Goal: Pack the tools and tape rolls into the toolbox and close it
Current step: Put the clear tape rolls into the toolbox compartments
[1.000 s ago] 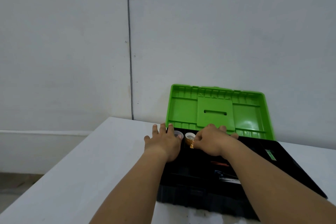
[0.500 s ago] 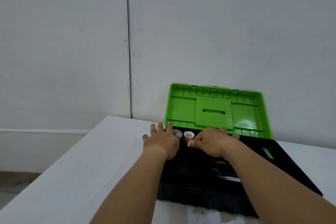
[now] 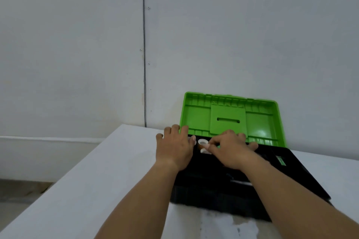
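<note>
The toolbox (image 3: 291,180) has a black base and stands open on the white table; its green lid (image 3: 258,122) leans back against the wall. My left hand (image 3: 174,149) lies palm down over the box's back left corner, fingers apart, with a pale tape roll (image 3: 193,139) just showing at its thumb side. My right hand (image 3: 229,151) reaches into the back of the box, fingertips closed on a brown tape roll (image 3: 203,142) with a white core. Tools (image 3: 239,180) lie dark and partly hidden deeper in the base, under my right forearm.
The white table (image 3: 97,180) ends at a slanting left edge, with floor (image 3: 17,196) below it. A grey wall (image 3: 233,44) stands directly behind the lid. A green strip (image 3: 280,160) sits on the box's right side. Scuffed paint (image 3: 223,225) marks the table in front of the box.
My right hand has shifted a little left and down on the brown roll. My left hand now covers more of the pale roll. The lid has not moved.
</note>
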